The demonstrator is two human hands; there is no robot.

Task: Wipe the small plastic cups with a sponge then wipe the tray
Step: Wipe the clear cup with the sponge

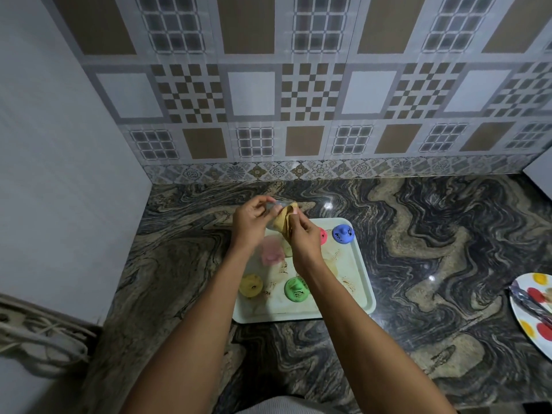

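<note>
- Nearest in, two bare forearms are seen reaching out over the marbled counter (433,234) toward the tray (366,276).
- A small clear cup (273,206) is gripped by the left hand (249,218), fingers curled round it, and held up over the tray's far left corner.
- A tan sponge (285,221) is pinched in the right hand (303,236) and pressed against that cup, so the cup-wiping step looks to be in progress.
- Dark marks are visible on the blue cup (343,233), green cup (295,289) and yellow cup (251,285), all on the tray. The red cup (323,236) is half hidden behind the right hand. Most cups are probably left to do.
- Brown smears are spread over the tray floor, so the tray wipe is judged not started.
- A pale pink item (271,252) is lying under the hands; what it is can't be told.
- Room-wise, things are boxed in by the side wall (59,174) on the left and the tiled wall (298,85) at the far side. Open counter is left on the right, up to a spotted plate (534,306) at the edge.
</note>
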